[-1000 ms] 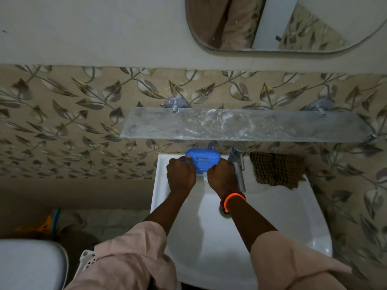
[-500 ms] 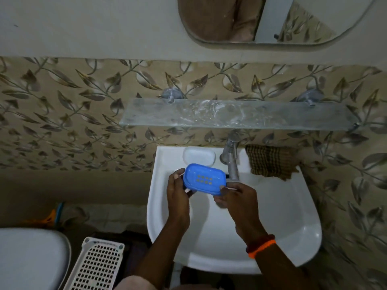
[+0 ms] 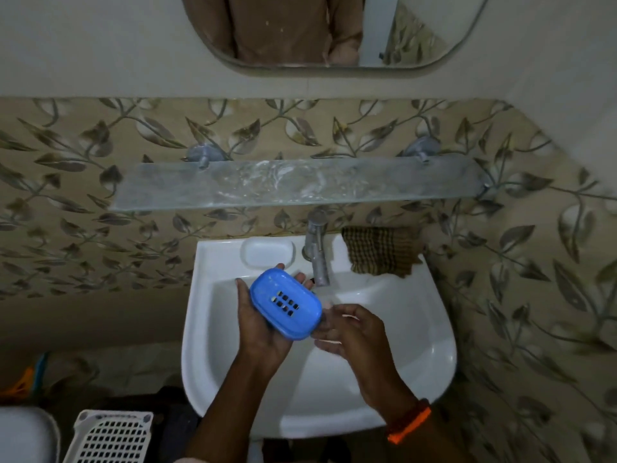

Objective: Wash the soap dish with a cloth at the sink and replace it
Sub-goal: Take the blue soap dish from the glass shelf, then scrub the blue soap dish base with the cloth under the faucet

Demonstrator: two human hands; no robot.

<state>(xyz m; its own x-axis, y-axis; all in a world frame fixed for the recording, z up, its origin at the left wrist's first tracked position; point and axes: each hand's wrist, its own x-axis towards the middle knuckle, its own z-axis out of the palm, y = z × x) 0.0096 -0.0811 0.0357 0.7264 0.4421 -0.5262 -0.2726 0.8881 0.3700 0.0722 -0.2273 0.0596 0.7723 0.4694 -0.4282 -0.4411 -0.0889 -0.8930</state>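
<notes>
Head view. The blue soap dish point(image 3: 285, 303) is cradled over the basin of the sink point(image 3: 430, 355), in front of the tap point(image 3: 317, 259), presumably so any drips land in the bowl. It is supported from beneath by the left hand point(image 3: 263, 325), fingers curled up round its far edge. The right hand point(image 3: 354, 332) is held just beside the dish's right end with fingers loosely spread, gripping nothing; contact with the dish cannot be confirmed. The drain slots face upward. The moulded recess point(image 3: 267, 253) on the sink ledge is left vacant, judged to be the return spot. The checked cloth point(image 3: 379, 250) lies on the ledge right of the tap, untouched. No water flow is discernible.
</notes>
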